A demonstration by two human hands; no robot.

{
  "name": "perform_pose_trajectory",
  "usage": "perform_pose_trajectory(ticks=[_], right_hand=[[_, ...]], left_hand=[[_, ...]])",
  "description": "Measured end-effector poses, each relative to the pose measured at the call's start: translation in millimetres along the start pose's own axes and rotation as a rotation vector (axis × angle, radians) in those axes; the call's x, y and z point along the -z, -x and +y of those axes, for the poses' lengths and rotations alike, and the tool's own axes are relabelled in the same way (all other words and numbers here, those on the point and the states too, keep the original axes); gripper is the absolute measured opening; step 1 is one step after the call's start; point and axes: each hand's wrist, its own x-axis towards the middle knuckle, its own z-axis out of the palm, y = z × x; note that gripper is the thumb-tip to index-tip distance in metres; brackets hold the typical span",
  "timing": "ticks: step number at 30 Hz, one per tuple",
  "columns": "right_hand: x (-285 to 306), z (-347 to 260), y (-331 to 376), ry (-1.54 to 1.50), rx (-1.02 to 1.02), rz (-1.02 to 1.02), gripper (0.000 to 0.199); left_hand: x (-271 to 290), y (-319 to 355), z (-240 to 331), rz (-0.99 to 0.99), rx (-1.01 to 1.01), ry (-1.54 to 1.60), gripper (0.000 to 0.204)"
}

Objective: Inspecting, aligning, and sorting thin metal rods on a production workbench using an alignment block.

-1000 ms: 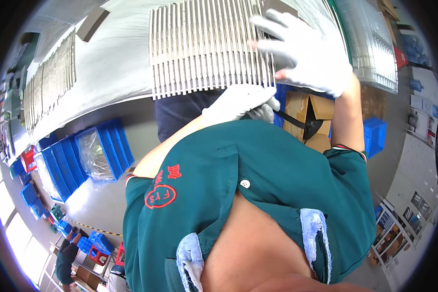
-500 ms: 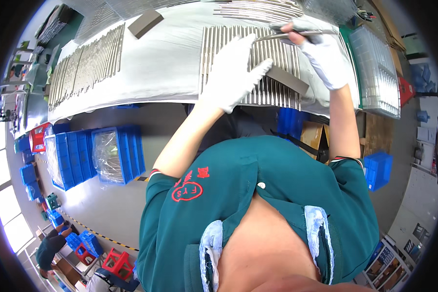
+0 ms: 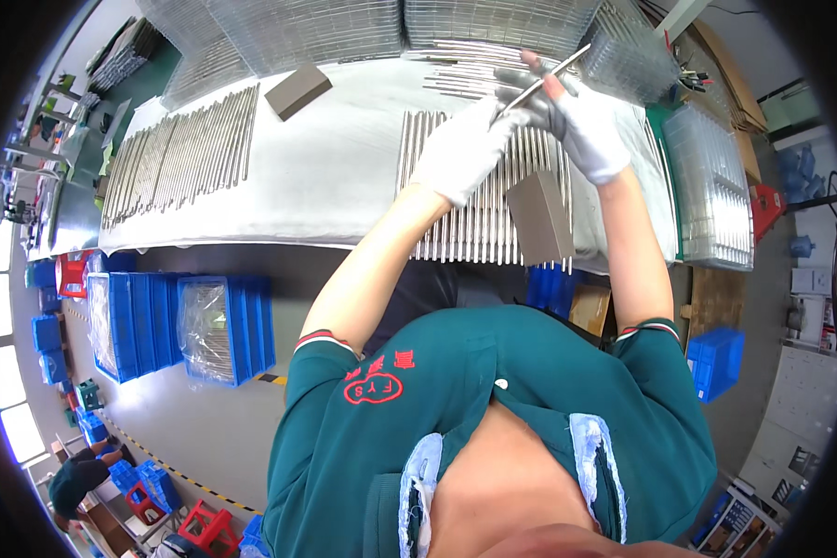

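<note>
Both my hands wear white gloves, and bare fingertips show on the right one. A thin metal rod is tilted up to the right above a row of similar metal rods on the white-covered table. My right hand grips it near its middle, with some fingers blurred. My left hand closes on the rod's lower end between thumb and fingers. A grey-brown rectangular block lies across the right part of the row, below my hands. The hands hide the middle of that row.
A second grey-brown block and another row of rods lie to the left. More rods lie behind my hands. Clear plastic trays line the back; others stand at right. Blue crates sit below the table.
The rod has swung from nearly level to a steep tilt, and the hands have come together on it. The near block has turned from lying slantwise to pointing toward me. The view has shifted.
</note>
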Motion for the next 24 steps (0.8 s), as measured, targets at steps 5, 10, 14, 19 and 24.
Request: perform_pose_trajectory(ticks=[5,10,14,19,24], right_hand=[[0.7,-27.0,72.1,1.214,0.034,-0.168,0.103],[4.3,-36.5,104.5,1.233,-0.087,-0.527,0.104],[7.0,-44.9,101.4,1.076,-0.264,-0.513,0.083],[5.1,-27.1,77.8,0.517,-0.048,-0.039,0.090],[-14.1,3.3,42.8,1.048,-0.151,0.025,0.094]], left_hand=[[25.6,44.2,-15.4,0.037,0.259,0.141,0.036],[41.5,83.4,-26.3,0.194,0.469,0.408,0.026],[56.4,120.1,-42.1,0.205,0.572,0.512,0.024],[66.8,149.8,-41.7,0.155,0.742,0.823,0.031],[61.7,168.7,-56.6,0.096,0.749,1.094,0.036]])
